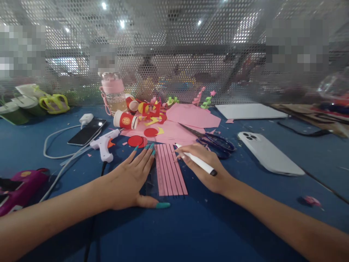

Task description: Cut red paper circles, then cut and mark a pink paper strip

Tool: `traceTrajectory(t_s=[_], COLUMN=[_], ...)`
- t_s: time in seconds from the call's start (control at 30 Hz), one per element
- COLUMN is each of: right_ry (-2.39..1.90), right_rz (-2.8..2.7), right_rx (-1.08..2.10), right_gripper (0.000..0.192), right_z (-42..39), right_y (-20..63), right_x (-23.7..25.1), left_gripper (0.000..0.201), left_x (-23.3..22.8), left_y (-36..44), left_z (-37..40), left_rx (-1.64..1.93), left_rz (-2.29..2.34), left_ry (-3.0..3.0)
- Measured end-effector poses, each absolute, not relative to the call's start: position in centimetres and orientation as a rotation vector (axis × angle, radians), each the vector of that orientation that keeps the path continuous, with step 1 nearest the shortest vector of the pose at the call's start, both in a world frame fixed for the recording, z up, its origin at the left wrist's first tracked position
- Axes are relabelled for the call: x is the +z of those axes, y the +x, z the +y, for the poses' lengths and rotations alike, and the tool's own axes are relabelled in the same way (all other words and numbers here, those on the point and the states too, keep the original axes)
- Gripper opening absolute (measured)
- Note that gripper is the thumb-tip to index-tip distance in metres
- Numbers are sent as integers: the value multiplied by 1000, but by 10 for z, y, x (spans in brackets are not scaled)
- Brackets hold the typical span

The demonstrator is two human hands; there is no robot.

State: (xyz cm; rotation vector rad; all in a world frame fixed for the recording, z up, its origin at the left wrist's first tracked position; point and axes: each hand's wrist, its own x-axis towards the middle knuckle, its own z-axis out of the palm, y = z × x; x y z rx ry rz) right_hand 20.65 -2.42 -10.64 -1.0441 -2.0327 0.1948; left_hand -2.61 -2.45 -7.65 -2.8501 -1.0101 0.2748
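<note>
A pink paper piece (172, 174) marked with several dark lengthwise lines lies on the blue table. Flat beside its left edge rests my left hand (136, 174), fingers stretched out and thumb spread. Under and beside that hand is what looks like a clear ruler (151, 180), overlapping the paper's left side and partly hidden. My right hand (205, 165) is closed around a white marker (200, 163) with a dark end, its tip near the paper's upper right corner. Just beyond this hand lie blue-handled scissors (218, 141), and red paper circles (135, 141) sit past my left fingertips.
A white glue gun (105, 145) with its cable and a black phone (87, 131) lie left. Behind are pink sheets (191, 118), a red paper cup (125, 120) and a bottle (113, 94). A white phone (269, 153) lies right. Perforated metal (174, 47) stands behind the table.
</note>
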Motion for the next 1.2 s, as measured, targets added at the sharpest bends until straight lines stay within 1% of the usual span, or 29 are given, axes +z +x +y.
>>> traceTrajectory(t_s=[0.2, 0.63, 1.2], right_ry=[-1073, -1060, -1022], right_rz=[-2018, -2009, -1934], right_rx=[181, 215, 312], right_gripper=[23, 19, 21], right_z=[-26, -26, -23], right_y=[206, 207, 209], right_x=[-108, -108, -112], left_gripper=[108, 109, 110], left_x=[-78, -73, -82], left_y=[-25, -23, -31], left_z=[-24, -24, -17], left_rx=[283, 381, 213], left_rz=[-1023, -1027, -990], left_ry=[-2848, -2846, -2890])
